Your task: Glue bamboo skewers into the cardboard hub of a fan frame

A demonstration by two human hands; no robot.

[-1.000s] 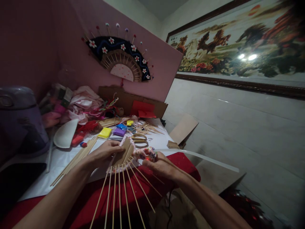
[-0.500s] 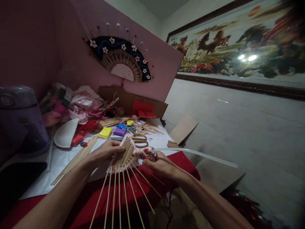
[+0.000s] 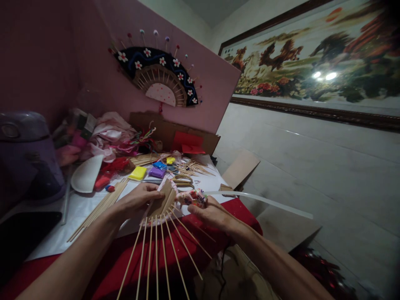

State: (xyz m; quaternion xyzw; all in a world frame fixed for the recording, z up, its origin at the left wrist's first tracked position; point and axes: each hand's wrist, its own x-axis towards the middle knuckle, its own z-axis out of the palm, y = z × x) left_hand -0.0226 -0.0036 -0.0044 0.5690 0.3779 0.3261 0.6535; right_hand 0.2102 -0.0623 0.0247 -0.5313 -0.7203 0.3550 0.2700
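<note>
From where I stand, the tabletop [image 3: 43, 241], laid with a white sheet over red cloth [image 3: 246, 216], shows no change in layout over the last second. A half-round brown cardboard piece [image 3: 164, 201], edged in pale pink printed material, also keeps its place above the front edge. Thin, straight, pale wooden sticks [image 3: 157, 254] radiate from its curved side toward the person. The left hand [image 3: 142, 199] pinches it, thumb on the brown face.

The right hand [image 3: 216, 214] has its fingers curled round a rounded, flower-patterned tool [image 3: 195, 198], probably a glue gun; its fingertips are mostly hidden. A flexible translucent white rod [image 3: 275, 201] trails from the rear. The tool has shifted slightly up and right, so its front end now sits a little farther from the stick bases.

Beyond lie soft-looking yellow [image 3: 137, 173] and purple packets [image 3: 157, 172] and, smallest, a red-and-blue ball [image 3: 110, 188].
</note>
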